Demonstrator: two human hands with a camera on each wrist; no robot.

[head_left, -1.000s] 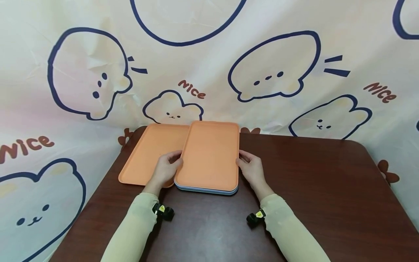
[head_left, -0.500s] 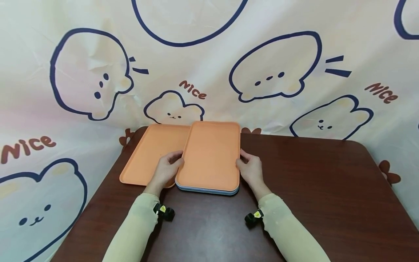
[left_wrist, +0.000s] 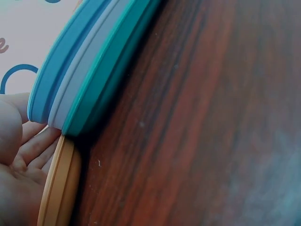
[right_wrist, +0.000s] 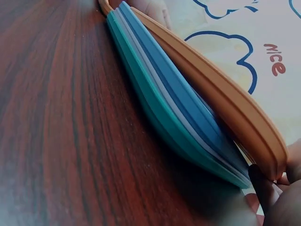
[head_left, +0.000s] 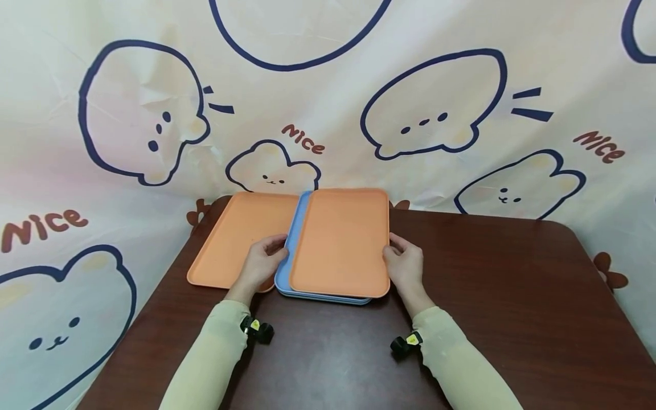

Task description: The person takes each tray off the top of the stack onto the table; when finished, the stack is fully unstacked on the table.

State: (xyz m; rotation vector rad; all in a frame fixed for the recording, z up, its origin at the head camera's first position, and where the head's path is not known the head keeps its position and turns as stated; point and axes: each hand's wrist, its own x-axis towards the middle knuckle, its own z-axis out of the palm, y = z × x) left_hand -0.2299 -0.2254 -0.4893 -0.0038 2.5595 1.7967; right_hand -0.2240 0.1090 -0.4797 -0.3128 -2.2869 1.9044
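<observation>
A stack of rectangular trays stands in the middle of the table. My right hand (head_left: 405, 265) pinches the right edge of its top orange tray (head_left: 340, 245), which sits shifted right and tilted, raised at that side. A blue tray (head_left: 294, 245) shows beneath; under it are a pale lavender tray (left_wrist: 77, 89) and a green tray (left_wrist: 99, 99). My left hand (head_left: 258, 263) holds the stack's left side, thumb at the blue rim and fingers partly hidden behind the edges. Another orange tray (head_left: 230, 245) lies flat at the left, partly under that hand.
The dark brown wooden table (head_left: 492, 296) extends to the right and toward me. A printed cloth (head_left: 338, 97) hangs behind the table's far edge and along the left side. Each wrist carries a small black camera.
The top orange tray has slid right with my right hand, uncovering a strip of the blue tray on the left. My left hand has stayed about where it was.
</observation>
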